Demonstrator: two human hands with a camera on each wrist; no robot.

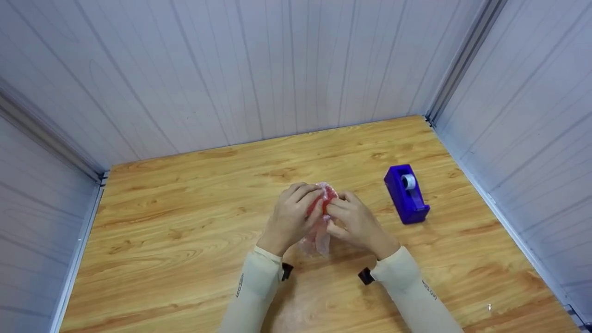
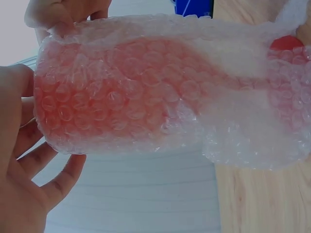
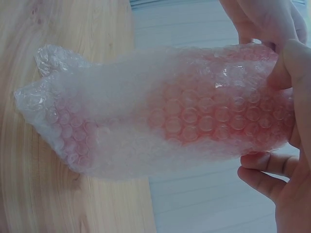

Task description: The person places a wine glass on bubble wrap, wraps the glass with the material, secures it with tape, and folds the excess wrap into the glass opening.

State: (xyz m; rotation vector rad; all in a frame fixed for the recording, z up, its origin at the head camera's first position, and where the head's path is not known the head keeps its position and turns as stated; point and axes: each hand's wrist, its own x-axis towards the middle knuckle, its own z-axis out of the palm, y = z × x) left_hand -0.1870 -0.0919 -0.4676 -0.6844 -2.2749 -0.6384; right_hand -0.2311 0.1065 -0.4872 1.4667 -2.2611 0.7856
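Note:
Clear bubble wrap (image 1: 322,238) surrounds a red goblet (image 1: 327,196), whose wide bowl narrows to a thin stem and a red foot. The wrapped goblet (image 2: 126,97) lies sideways across the left wrist view, bowl end to the left. My left hand (image 1: 291,215) grips the bowl end from the left, fingers curved round the wrap. On the other side my right hand (image 1: 358,222) holds the same end, thumb and fingers on the wrap. In the right wrist view the loose wrap (image 3: 53,60) sticks out past the foot. Parts of the fingertips are hidden in the head view.
A blue tape dispenser (image 1: 402,194) with a roll of tape stands on the wooden table (image 1: 185,222), right of the hands. A small clear scrap (image 1: 489,307) lies near the front right. Pale panel walls (image 1: 277,69) enclose the back and sides.

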